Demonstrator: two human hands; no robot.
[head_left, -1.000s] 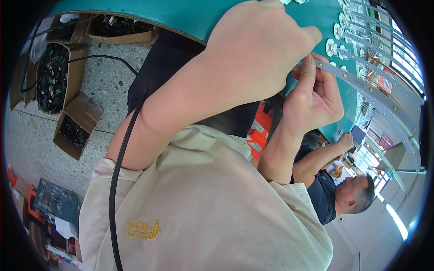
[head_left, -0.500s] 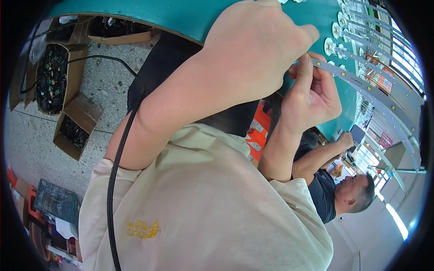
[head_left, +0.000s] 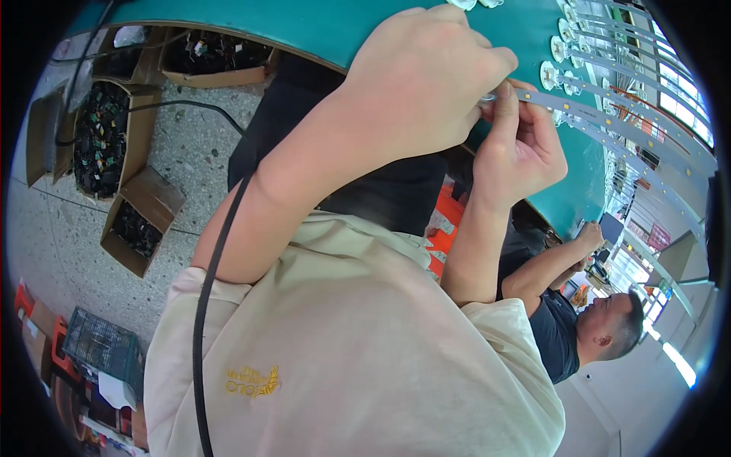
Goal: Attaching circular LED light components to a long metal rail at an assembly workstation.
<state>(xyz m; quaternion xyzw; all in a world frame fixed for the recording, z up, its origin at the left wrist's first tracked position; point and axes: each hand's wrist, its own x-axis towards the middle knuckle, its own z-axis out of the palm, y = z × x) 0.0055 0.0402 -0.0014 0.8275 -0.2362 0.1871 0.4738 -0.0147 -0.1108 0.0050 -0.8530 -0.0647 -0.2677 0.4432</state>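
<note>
Both hands meet at the near end of a long thin grey strip dotted with small yellow chips [head_left: 601, 114], lying over the teal worktable [head_left: 426, 23]. Left hand [head_left: 426, 84] stays curled over the strip's end, fingertips hidden; grip unclear. Right hand [head_left: 518, 152] keeps thumb and forefinger pinched on the strip. Hardly any shift since a second ago: fine work at the joint appears ongoing. Open cardboard boxes of dark parts [head_left: 106, 145] sit on the floor.

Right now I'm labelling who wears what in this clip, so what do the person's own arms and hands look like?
Both forearms are bare, with no gloves, watch or rings visible on the left hand or the right hand. The short sleeves belong to a cream cotton T-shirt with a small yellow embroidered mark on it. A thin black cable runs along the left arm and down over the shirt.
</note>
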